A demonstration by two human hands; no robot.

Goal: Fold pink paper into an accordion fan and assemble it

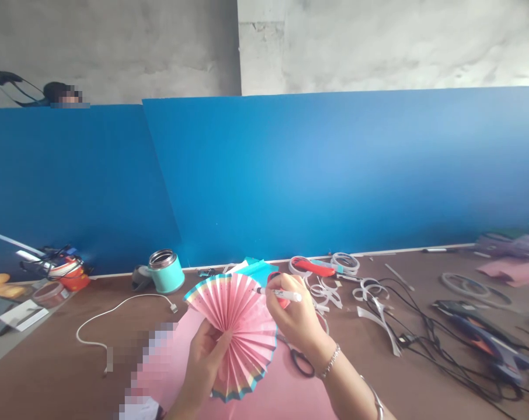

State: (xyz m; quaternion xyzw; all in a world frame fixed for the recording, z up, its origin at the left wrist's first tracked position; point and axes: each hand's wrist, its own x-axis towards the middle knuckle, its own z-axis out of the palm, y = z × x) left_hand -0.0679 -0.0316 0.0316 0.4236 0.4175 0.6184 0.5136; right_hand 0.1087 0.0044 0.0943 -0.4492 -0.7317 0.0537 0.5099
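A pleated pink paper fan (pixel 247 326) with a blue and yellow edge is spread out in front of me. My left hand (pixel 207 350) pinches it near the point where the folds meet. In my right hand (pixel 297 309) is a white marker pen (pixel 282 294), its dark tip pointing left at the upper right part of the fan. Whether the tip touches the paper I cannot tell. Under both hands lies a pink sheet (pixel 286 391). Dark-handled scissors (pixel 302 363) rest on the table beside my right wrist, partly hidden.
A turquoise metal-rimmed container (pixel 166 271) and a white cable (pixel 115 302) are to the left. Paper strips (pixel 326 291), a red tool (pixel 315 267) and black cords (pixel 435 344) lie to the right. A blue partition (pixel 291 175) rises behind; a person's head (pixel 63 93) shows beyond it.
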